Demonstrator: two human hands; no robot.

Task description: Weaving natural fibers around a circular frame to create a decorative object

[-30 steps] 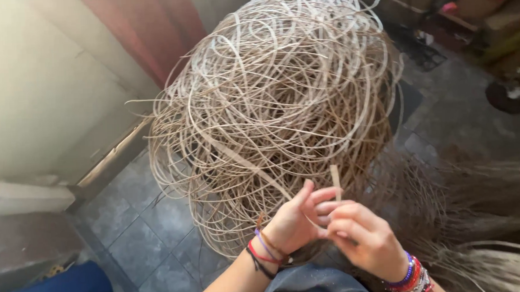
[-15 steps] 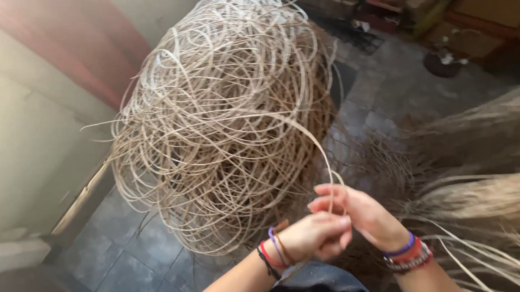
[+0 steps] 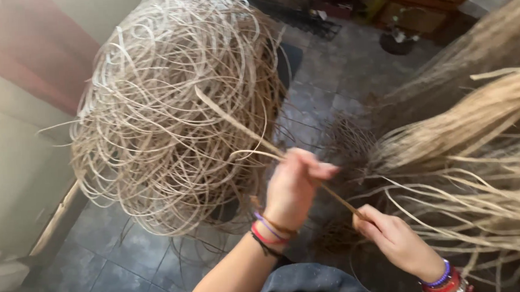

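Head view: both hands' fingers (image 3: 315, 168) apparently pinch one cane strip (image 3: 236, 128) between them.

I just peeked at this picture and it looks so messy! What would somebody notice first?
First, the huge tangled ball of pale cane strips, filling the left and middle above the grey tiled floor. Next, the two hands in front of it: the left hand and the right hand both grip one long flat strip that runs back into the tangle. On the right lie bundles of straighter straw-coloured strands.
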